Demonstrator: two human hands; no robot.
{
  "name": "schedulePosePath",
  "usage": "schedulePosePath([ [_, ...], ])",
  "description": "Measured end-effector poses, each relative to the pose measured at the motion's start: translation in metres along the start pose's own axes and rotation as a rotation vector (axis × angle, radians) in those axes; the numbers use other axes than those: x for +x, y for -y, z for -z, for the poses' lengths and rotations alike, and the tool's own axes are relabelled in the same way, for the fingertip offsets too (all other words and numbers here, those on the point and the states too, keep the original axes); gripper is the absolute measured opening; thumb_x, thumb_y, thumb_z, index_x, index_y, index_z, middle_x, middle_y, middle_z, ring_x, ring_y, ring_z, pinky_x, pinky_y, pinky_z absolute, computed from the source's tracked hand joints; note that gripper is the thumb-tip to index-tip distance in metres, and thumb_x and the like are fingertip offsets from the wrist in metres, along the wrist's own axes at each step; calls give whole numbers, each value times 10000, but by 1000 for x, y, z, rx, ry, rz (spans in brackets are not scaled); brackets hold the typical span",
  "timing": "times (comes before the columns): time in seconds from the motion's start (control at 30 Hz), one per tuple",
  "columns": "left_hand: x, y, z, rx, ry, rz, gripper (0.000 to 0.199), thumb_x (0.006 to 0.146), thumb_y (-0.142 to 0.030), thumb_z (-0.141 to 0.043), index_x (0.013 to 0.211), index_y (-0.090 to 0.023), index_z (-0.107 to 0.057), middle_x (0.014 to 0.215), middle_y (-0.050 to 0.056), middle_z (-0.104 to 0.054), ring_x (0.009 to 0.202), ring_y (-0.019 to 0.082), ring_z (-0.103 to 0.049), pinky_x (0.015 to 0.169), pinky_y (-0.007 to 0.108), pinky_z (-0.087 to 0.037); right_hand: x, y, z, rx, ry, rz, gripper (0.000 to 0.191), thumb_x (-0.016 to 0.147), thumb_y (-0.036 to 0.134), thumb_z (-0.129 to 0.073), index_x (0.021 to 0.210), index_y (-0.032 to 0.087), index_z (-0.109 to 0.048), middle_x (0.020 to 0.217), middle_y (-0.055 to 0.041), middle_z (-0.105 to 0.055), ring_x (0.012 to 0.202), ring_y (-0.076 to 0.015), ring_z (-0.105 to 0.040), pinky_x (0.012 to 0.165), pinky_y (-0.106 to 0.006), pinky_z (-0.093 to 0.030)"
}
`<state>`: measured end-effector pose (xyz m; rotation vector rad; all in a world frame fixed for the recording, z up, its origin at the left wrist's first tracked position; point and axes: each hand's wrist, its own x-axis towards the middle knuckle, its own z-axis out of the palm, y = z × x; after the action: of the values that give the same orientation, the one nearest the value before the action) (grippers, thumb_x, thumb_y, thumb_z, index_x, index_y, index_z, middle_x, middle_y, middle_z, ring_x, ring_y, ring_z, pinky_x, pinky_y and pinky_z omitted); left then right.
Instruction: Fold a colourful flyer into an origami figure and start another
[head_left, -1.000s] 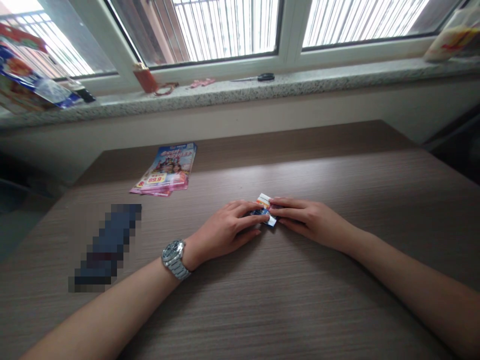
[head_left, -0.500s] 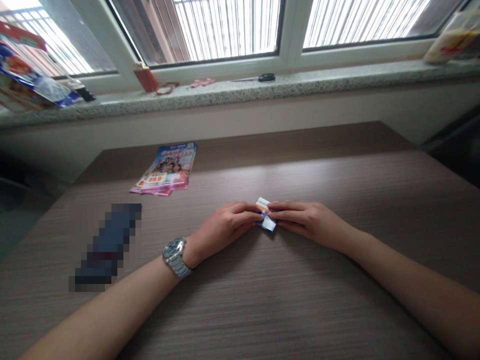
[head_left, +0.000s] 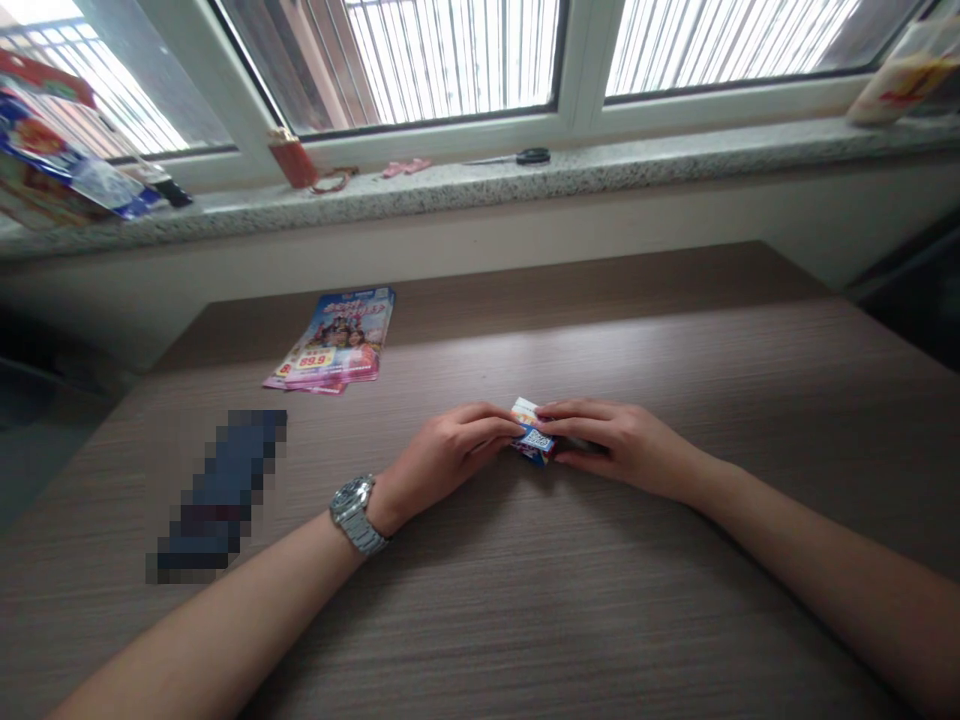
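Near the middle of the wooden table, a small piece of folded printed paper (head_left: 535,439) in blue, white and orange stands slightly raised off the surface. My left hand (head_left: 454,445), with a metal watch at the wrist, pinches its left side. At the right side, the fingers of my right hand (head_left: 622,440) close on the paper, the upper ones laid across it and the thumb below. Part of the paper is hidden under the fingertips of both hands.
A stack of colourful flyers (head_left: 337,335) lies at the table's back left. Left of my forearm is a dark pixelated object (head_left: 225,495). On the stone windowsill (head_left: 637,165) are scissors (head_left: 532,156), small pink pieces (head_left: 406,168), a red container (head_left: 292,160) and bags (head_left: 60,150).
A lower flap of the folded paper has shifted, so a blue face with a white patterned patch now shows. My right thumb has moved slightly away from the fingers above it.
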<state>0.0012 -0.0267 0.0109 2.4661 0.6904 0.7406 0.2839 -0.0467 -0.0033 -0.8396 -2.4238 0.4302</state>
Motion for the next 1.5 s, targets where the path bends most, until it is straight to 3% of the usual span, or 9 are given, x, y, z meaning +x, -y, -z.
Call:
schedulePosePath([
  [0.3,0,-4,-1,25,-145,28,122,1004,-170,-599,1122,-192,-624,1060,48,-705,951,146,-684,857,269,-550,3,7,-2,70,-85,-24,382,992,238,-617,1370,296,-609,1304,-68,-710,1180,-219,-683,1006,-373,-569],
  [0.47,-2,-7,2,21,-113,-36,165,997,-87,-546,1090,-200,-622,1152,64,-660,979,138,-662,854,260,-542,4,11,0,125,-125,-40,363,995,228,-611,1355,274,-613,1243,-67,-733,1115,-204,-704,967,-348,-576],
  [0.67,0,-12,5,-24,-140,-53,239,986,-80,-542,1179,-201,-615,1143,75,-662,1041,158,-654,916,299,-552,4,16,2,213,-162,-145,293,999,255,-606,1290,269,-638,1230,-56,-747,1109,-202,-717,964,-347,-585],
  [0.87,3,-13,2,-37,-221,-17,220,967,-91,-593,1160,-193,-619,1107,68,-667,1021,154,-662,895,297,-573,3,19,-5,413,-263,-317,370,983,298,-618,1348,290,-560,1168,-45,-766,1008,-208,-750,890,-365,-625],
  [1.03,1,-9,-2,-40,-213,46,175,957,-102,-611,1113,-181,-603,1051,52,-673,955,145,-677,848,285,-582,6,19,-10,528,-327,-389,221,955,335,-664,1145,262,-580,1041,-38,-772,949,-200,-749,782,-312,-624],
  [1.23,0,-5,-3,-22,-204,94,310,942,-138,-656,1236,-196,-574,1146,66,-641,982,151,-658,884,306,-583,7,19,-6,461,-269,-407,147,973,313,-626,1096,235,-647,983,-30,-755,847,-170,-720,729,-280,-593],
  [1.37,2,-7,-2,31,-201,37,421,953,-161,-656,1354,-226,-544,1239,89,-618,1115,189,-633,977,361,-564,8,18,-5,404,-183,-414,176,999,308,-576,1140,234,-652,989,-31,-753,825,-173,-700,712,-290,-565],
  [1.5,2,-7,-1,78,-126,-3,435,967,-181,-638,1385,-264,-549,1299,98,-595,1194,215,-612,1027,406,-548,9,18,-6,316,-131,-402,173,1012,303,-553,1131,237,-660,964,-27,-749,820,-179,-681,709,-299,-534],
])
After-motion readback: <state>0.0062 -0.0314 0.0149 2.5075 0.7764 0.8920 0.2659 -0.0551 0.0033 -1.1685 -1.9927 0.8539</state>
